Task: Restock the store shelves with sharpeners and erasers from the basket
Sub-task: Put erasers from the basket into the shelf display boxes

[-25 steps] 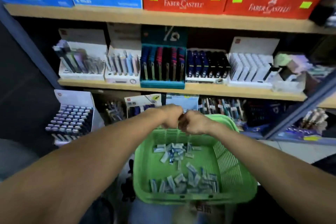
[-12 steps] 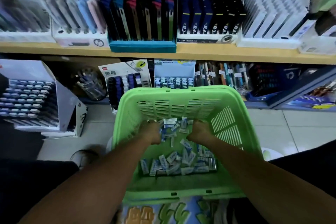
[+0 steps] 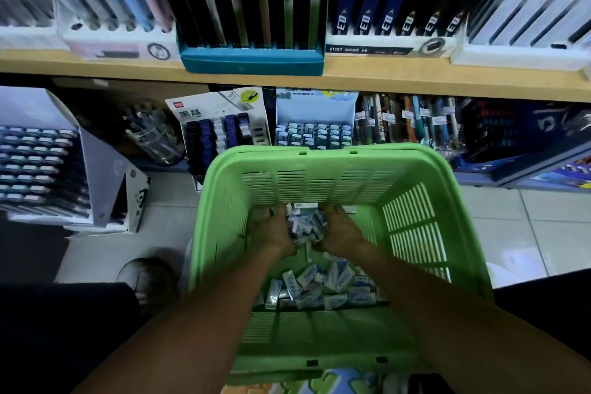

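Note:
A green plastic basket (image 3: pixel 412 221) sits in front of me with several small blue-and-white wrapped erasers (image 3: pixel 323 288) on its bottom. Both my hands are down inside it at the far end. My left hand (image 3: pixel 270 230) and my right hand (image 3: pixel 342 232) curl in from either side around a heap of erasers (image 3: pixel 307 224) held between them. On the bottom shelf just beyond the basket stands a blue display box of erasers (image 3: pixel 315 134).
A wooden shelf (image 3: pixel 383 80) above carries rows of boxed stationery. A black-and-blue display card (image 3: pixel 220 128), a clear pen cup (image 3: pixel 153 141) and pens (image 3: pixel 406 118) line the bottom shelf. A white display box (image 3: pixel 48 160) stands left on the tiled floor. My shoe (image 3: pixel 147 281) shows at lower left.
My hands dropped from above the basket's far rim down into it and closed in on a heap of erasers. My view tilted down and came nearer the lower shelf.

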`<act>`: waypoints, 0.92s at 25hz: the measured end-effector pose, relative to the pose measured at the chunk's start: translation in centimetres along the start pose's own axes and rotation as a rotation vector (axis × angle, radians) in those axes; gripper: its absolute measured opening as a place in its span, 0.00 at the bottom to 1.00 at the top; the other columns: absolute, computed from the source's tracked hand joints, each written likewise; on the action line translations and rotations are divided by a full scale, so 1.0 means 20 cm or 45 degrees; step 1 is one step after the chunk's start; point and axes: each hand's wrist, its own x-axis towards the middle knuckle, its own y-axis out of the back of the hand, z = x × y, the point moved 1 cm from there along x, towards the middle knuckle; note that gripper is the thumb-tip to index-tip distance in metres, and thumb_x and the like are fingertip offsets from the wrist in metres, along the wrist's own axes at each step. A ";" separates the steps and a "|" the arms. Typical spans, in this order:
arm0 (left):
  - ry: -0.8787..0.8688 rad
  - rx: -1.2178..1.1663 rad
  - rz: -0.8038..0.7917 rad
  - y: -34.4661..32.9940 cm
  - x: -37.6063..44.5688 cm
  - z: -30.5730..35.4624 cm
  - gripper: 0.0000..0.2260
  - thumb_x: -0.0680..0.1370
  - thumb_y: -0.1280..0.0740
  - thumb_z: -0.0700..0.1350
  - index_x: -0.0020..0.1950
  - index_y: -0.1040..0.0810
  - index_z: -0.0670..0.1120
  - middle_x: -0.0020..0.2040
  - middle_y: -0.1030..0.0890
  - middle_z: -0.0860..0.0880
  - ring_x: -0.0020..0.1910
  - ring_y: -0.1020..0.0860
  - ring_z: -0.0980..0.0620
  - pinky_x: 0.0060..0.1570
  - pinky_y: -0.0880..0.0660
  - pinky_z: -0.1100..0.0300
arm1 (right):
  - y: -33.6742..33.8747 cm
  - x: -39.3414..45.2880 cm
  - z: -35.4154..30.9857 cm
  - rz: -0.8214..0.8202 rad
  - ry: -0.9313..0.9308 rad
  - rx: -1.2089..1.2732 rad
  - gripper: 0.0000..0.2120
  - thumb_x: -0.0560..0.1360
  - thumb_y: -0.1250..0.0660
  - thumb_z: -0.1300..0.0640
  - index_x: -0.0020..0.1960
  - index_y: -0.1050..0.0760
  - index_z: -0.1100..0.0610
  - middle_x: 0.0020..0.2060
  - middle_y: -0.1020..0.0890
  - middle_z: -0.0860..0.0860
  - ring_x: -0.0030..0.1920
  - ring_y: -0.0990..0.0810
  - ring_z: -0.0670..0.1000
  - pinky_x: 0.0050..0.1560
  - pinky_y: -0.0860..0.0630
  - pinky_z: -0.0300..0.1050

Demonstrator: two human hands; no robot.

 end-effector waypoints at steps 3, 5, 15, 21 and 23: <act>0.075 -0.004 0.107 -0.03 0.00 0.01 0.42 0.63 0.18 0.50 0.66 0.42 0.51 0.68 0.32 0.43 0.63 0.27 0.37 0.60 0.25 0.45 | -0.04 0.02 -0.04 -0.022 -0.009 -0.014 0.57 0.62 0.17 0.46 0.79 0.47 0.59 0.76 0.41 0.57 0.75 0.37 0.58 0.71 0.33 0.50; 0.030 0.071 0.029 -0.04 0.02 0.00 0.44 0.64 0.19 0.50 0.71 0.43 0.52 0.72 0.34 0.45 0.68 0.31 0.36 0.65 0.30 0.45 | -0.07 0.03 -0.06 0.023 -0.007 0.020 0.56 0.60 0.17 0.46 0.78 0.44 0.59 0.73 0.37 0.57 0.72 0.33 0.59 0.69 0.30 0.52; 0.014 -0.424 -0.010 -0.04 0.06 0.03 0.27 0.67 0.21 0.45 0.62 0.28 0.47 0.58 0.21 0.45 0.55 0.20 0.46 0.52 0.24 0.58 | -0.11 0.10 -0.02 0.012 0.061 0.238 0.30 0.61 0.17 0.58 0.61 0.19 0.56 0.56 0.17 0.55 0.56 0.18 0.55 0.52 0.26 0.38; 0.062 -0.611 -0.192 0.02 0.00 0.00 0.23 0.68 0.28 0.29 0.61 0.25 0.42 0.53 0.18 0.47 0.47 0.22 0.49 0.41 0.22 0.59 | -0.07 0.07 -0.10 -0.162 0.142 0.589 0.28 0.61 0.20 0.74 0.60 0.23 0.69 0.49 0.20 0.55 0.49 0.22 0.50 0.46 0.24 0.35; 0.086 -0.736 -0.232 0.05 -0.03 0.00 0.23 0.67 0.31 0.26 0.59 0.23 0.41 0.44 0.19 0.48 0.42 0.21 0.50 0.35 0.23 0.61 | -0.02 0.03 -0.13 -0.207 0.190 0.581 0.25 0.62 0.21 0.74 0.58 0.22 0.70 0.47 0.19 0.55 0.46 0.22 0.47 0.45 0.24 0.35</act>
